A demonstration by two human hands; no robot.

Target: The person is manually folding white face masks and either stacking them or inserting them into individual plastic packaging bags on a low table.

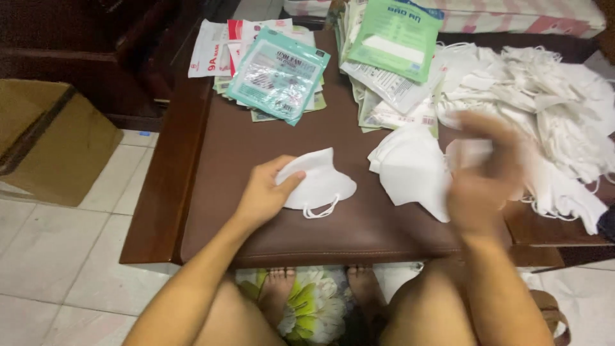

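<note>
Pressing one white mask (318,181) flat with my left hand (264,192), I'm lifting my blurred right hand (485,173), grip unclear; a big loose mask heap (564,109) beyond it is waiting, pouches (278,74) unfilled.

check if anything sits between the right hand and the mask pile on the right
Nothing visible does. The right hand, blurred, is raised beside the mask pile with no object between them. The left hand holds a single mask on the brown cushion.
</note>
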